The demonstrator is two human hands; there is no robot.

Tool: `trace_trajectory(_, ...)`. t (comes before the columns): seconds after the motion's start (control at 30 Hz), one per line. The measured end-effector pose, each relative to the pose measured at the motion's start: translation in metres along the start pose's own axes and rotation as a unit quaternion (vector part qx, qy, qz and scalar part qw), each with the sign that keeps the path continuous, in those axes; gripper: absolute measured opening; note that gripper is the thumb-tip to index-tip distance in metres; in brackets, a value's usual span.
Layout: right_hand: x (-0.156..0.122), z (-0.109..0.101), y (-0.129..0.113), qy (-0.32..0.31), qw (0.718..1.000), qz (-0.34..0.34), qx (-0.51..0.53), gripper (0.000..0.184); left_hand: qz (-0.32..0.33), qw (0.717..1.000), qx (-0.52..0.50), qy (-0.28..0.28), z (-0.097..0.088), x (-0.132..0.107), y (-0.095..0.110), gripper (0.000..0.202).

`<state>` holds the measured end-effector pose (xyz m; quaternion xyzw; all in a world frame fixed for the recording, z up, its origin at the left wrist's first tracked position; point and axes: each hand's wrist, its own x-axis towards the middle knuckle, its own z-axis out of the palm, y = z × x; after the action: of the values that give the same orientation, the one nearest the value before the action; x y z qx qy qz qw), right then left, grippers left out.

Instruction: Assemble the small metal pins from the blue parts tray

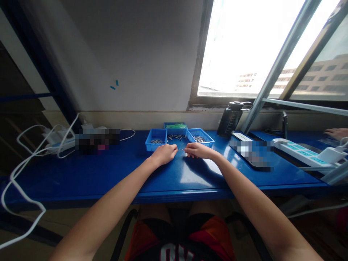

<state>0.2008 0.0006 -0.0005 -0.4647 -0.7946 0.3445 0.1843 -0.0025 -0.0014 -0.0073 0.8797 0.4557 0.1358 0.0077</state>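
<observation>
Just in front of the blue bins, my left hand (164,153) and my right hand (198,150) face each other with fingers pinched. A thin, light metal rod (181,150) spans the short gap between them, one end in each hand; its exact kind is too small to make out. Behind my left hand is a blue bin (151,147) holding small metal screw-like pieces (156,141). Another blue bin (209,143) with similar metal pieces (199,139) stands behind my right hand. More dark metal pieces (176,137) lie between these two bins.
Green strips (176,125) fill a back bin (164,125). To the right are a black bottle (230,119), a blurred phone-like device (251,152), and a white power strip (301,150). Another person's hand (337,133) rests far right. White cables (27,194) hang over the left side.
</observation>
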Motion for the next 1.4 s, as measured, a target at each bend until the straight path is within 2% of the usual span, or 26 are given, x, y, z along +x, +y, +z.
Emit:
trace_trajectory(0.4, 0.005, 0.004, 0.007, 0.005, 0.999, -0.036, -0.041, 0.020, 0.021, 1.000, -0.013, 0.002, -0.002, 0.000, 0.001, 0.013)
trace_trajectory(0.7, 0.000, 0.002, -0.001, 0.002, 0.999, -0.027, -0.047, 0.031, 0.000, 1.000, -0.007, -0.015, -0.005, -0.001, 0.003, 0.013)
trace_trajectory(1.03, 0.001, 0.003, -0.001, -0.006, 0.997, -0.024, -0.067, 0.028, -0.015, 1.000, 0.000, -0.015, -0.005, -0.001, 0.002, 0.013)
trace_trajectory(1.13, 0.001, 0.003, -0.004, -0.008, 0.998, -0.025, -0.048, 0.030, -0.010, 1.000, -0.003, -0.007, -0.005, -0.001, 0.002, 0.013)
trace_trajectory(1.3, -0.004, 0.004, -0.017, 0.026, 0.998, -0.050, 0.003, 0.034, -0.013, 1.000, -0.018, -0.003, -0.004, 0.000, 0.001, 0.015)
trace_trajectory(1.4, -0.007, 0.005, -0.024, 0.020, 0.998, -0.062, 0.022, 0.035, -0.011, 0.999, -0.032, -0.001, -0.003, 0.000, 0.000, 0.015)
